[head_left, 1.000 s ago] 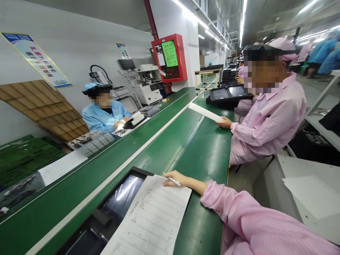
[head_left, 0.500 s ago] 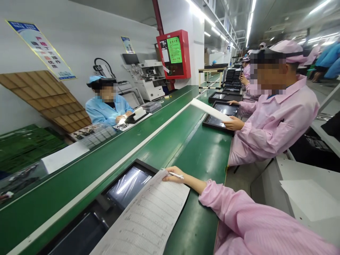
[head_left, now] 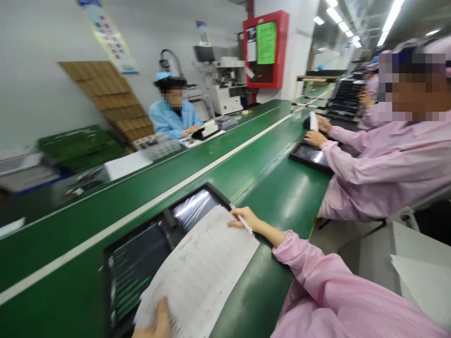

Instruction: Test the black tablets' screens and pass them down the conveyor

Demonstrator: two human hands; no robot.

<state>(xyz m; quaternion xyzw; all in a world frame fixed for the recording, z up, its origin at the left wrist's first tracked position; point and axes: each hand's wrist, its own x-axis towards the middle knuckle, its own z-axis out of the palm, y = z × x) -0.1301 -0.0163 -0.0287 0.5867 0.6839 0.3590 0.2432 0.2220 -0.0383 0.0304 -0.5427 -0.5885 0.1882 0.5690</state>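
Observation:
A printed sheet of paper covered in fine table rows slants across the front of the bench, bowed along its length. My left hand grips its near-left corner, thumb on top; the fingers beneath are hidden. At the far right corner my right hand has a white pen in its closed fingers, which also touch the paper. Partly under the sheet lies a black tray with two screen panels. The nearer panel reflects green streaks, and the farther panel has bright glare.
The green bench runs away from me, with a pale strip along it. At right, a co-worker in pink handles a white object over another black tray. Someone in blue sits across the bench. White sheets lie at right.
The view has swung left and down. My left hand has come into view on the paper's near corner. The nearby co-worker has lifted the white piece and drawn both hands together.

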